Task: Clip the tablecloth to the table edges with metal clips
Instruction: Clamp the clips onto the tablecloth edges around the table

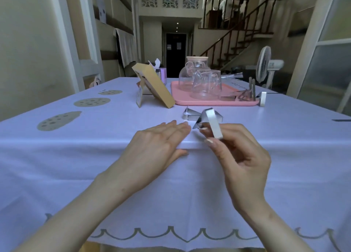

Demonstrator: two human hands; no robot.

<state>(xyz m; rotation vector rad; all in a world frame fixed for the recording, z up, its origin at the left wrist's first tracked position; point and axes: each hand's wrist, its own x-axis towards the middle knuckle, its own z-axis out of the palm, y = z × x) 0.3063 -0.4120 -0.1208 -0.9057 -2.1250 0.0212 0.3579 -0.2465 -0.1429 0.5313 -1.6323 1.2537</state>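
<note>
A pale lilac tablecloth (pixel 79 156) covers the table and hangs over its near edge. My left hand (pixel 157 143) lies flat on the cloth at that edge, fingers straight, thumb over the fold. My right hand (pixel 241 156) pinches a shiny metal clip (pixel 210 122) just above the edge, right of my left fingertips. A second metal clip (pixel 188 114) lies on the cloth just behind. Another clip (pixel 263 98) stands by the tray's right end.
A pink tray (pixel 178 101) at the back holds a glass teapot (pixel 191 75), a glass jug (pixel 206 85) and small metal pieces. A tan box (pixel 153 84) leans left of it, with a tissue box (pixel 161 72) behind. A fan (pixel 266 65) stands beyond the table.
</note>
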